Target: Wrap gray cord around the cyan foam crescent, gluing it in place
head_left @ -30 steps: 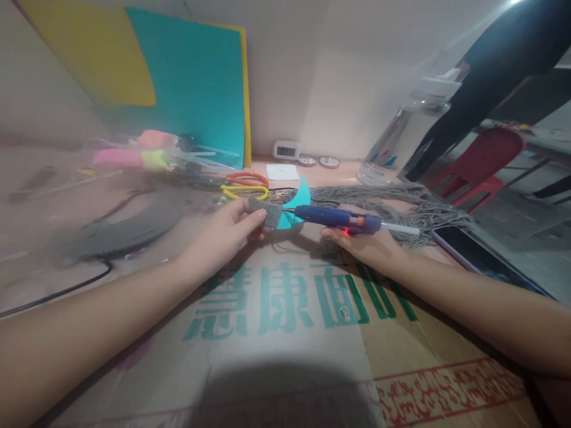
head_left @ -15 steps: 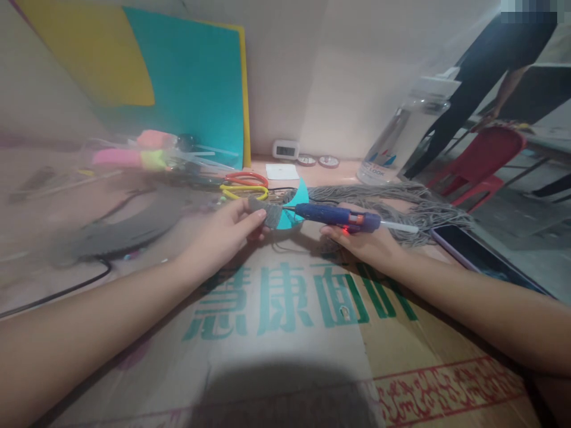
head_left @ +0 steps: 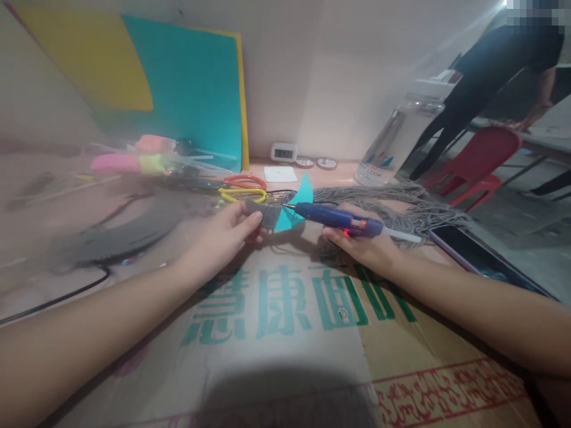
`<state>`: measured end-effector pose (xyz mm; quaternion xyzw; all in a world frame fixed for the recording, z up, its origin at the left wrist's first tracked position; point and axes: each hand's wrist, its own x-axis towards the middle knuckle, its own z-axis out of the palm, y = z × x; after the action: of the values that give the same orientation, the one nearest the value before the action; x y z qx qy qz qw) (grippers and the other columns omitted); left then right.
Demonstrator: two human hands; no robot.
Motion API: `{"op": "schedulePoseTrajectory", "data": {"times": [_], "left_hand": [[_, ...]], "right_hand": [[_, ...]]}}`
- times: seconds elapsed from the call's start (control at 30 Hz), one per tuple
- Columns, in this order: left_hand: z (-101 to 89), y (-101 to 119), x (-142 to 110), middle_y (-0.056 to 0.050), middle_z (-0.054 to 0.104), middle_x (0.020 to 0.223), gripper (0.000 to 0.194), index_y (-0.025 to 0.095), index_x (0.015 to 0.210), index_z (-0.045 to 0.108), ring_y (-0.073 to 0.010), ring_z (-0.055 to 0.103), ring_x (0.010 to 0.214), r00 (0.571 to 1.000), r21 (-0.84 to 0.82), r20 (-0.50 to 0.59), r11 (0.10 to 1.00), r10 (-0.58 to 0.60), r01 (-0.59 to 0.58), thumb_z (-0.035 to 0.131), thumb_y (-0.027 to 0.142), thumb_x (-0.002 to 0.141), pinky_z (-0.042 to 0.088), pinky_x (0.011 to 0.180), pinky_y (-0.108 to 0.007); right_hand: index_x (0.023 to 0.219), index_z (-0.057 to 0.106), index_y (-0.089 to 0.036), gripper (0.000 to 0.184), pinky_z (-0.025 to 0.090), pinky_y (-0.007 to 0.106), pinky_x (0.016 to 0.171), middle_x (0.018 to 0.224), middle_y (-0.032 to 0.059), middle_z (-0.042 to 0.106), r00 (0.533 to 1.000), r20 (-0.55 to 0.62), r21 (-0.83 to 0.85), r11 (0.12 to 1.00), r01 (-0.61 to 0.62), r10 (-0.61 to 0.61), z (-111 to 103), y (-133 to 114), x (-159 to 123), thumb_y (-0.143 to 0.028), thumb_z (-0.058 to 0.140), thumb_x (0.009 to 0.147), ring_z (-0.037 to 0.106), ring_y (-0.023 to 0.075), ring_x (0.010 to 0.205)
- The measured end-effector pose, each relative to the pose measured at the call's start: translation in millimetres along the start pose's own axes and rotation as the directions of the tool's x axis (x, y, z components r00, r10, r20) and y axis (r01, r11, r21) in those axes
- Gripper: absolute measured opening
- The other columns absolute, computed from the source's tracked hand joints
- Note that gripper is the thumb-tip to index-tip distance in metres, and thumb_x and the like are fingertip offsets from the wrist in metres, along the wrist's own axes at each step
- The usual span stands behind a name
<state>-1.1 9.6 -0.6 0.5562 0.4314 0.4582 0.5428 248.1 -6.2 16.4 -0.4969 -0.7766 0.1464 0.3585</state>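
Observation:
My left hand pinches a teal paper piece partly wrapped in grey yarn, thumb on top, held just above the cardboard. My right hand grips a blue glue gun with a red light and a white glue stick sticking out the back. The gun's metal tip touches the yarn-covered edge of the teal piece.
Loose grey yarn trails to the right behind the hands. Red and yellow scissors, a small clock, a water bottle, teal and yellow sheets, a phone and a black cable lie around. A person stands by a red chair.
Both hands stay together; the view has shifted slightly and the teal piece is tilted a bit more upright. The person in the background has moved right.

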Motion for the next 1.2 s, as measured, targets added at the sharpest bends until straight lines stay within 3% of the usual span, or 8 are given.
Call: {"op": "schedulePoseTrajectory", "data": {"times": [0.37,0.57,0.8,1.03,1.2], "left_hand": [[0.4,-2,1,0.002,0.06,0.069,0.019,0.018,0.082,0.055,-0.0094,0.057,0.062,1.0,-0.041,0.003,0.999,0.015,-0.015,0.064,0.035,0.083,0.045,0.059,-0.019],[-0.8,-3,2,0.001,0.062,0.07,0.021,0.018,0.084,0.057,-0.0099,0.057,0.061,0.997,0.003,0.042,0.998,0.06,-0.06,0.065,0.037,0.083,0.044,0.058,-0.021],[0.1,-2,2,0.0,0.061,0.069,0.022,0.017,0.082,0.057,-0.0107,0.056,0.061,0.999,-0.002,0.013,0.999,0.052,-0.052,0.066,0.038,0.082,0.045,0.059,-0.021],[-2.0,-7,2,0.001,0.061,0.072,0.022,0.018,0.085,0.056,-0.0096,0.055,0.064,0.999,-0.025,0.051,1.0,0.012,-0.011,0.065,0.039,0.083,0.044,0.063,-0.02],[-2.3,-6,3,0.003,0.06,0.07,0.02,0.019,0.082,0.054,-0.0105,0.054,0.062,0.995,-0.025,0.093,0.999,0.031,-0.029,0.063,0.037,0.083,0.043,0.062,-0.021]], "right_hand": [[0.074,0.059,-0.019,0.029,0.042,0.028,0.057,0.066,-0.0002,0.06,0.998,0.032,-0.046,0.997,-0.057,0.058,1,3,0,-0.047,0.065,0.078,0.055,0.0146,0.06],[0.073,0.057,-0.019,0.027,0.041,0.026,0.055,0.065,-0.0011,0.057,1.0,0.01,-0.041,0.999,-0.021,0.022,2,3,2,-0.045,0.065,0.08,0.054,0.0138,0.059],[0.083,0.063,-0.023,0.022,0.051,0.033,0.07,0.082,0.0026,0.067,0.999,-0.038,0.111,0.994,0.003,0.001,-7,-2,2,-0.044,0.055,0.089,0.062,0.0175,0.073],[0.086,0.068,-0.021,0.042,0.046,0.025,0.052,0.072,0.0031,0.065,0.957,-0.177,0.298,0.939,-0.171,0.23,-23,-7,17,-0.059,0.049,0.089,0.06,0.0144,0.063],[0.087,0.07,-0.018,0.047,0.046,0.025,0.05,0.079,0.0073,0.069,0.943,-0.156,0.314,0.92,-0.235,0.294,-37,-1,37,-0.063,0.058,0.082,0.063,0.0171,0.066]]}}
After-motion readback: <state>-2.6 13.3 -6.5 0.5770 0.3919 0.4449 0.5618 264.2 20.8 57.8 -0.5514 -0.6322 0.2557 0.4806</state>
